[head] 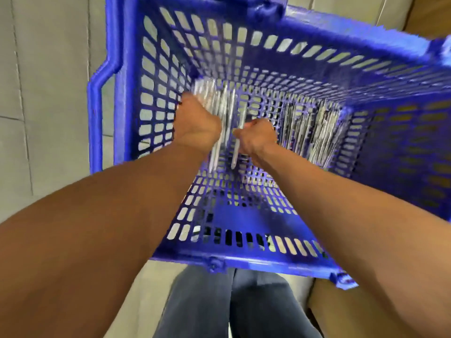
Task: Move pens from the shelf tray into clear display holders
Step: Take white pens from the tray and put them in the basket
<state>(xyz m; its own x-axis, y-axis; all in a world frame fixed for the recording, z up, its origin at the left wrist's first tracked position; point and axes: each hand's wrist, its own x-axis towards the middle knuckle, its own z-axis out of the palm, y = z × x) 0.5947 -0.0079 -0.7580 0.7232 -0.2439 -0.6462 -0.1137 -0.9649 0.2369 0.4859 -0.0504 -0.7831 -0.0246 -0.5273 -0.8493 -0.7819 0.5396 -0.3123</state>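
Observation:
Both my hands reach down into a deep blue plastic basket [268, 40] with slotted walls. My left hand [196, 123] is closed around a bundle of clear-bodied pens [207, 93] near the basket's left wall. My right hand [256, 137] sits just beside it and pinches a single pale pen [238, 152] that points down toward me. More pens lie in a blurred heap [317, 128] on the basket floor to the right. The picture is motion-blurred, so finger detail is unclear. No clear display holder is in view.
The basket stands on a grey tiled floor [48, 93]. My legs in dark trousers [231, 306] show below the basket's near rim. A brown surface [346, 313] sits at the lower right.

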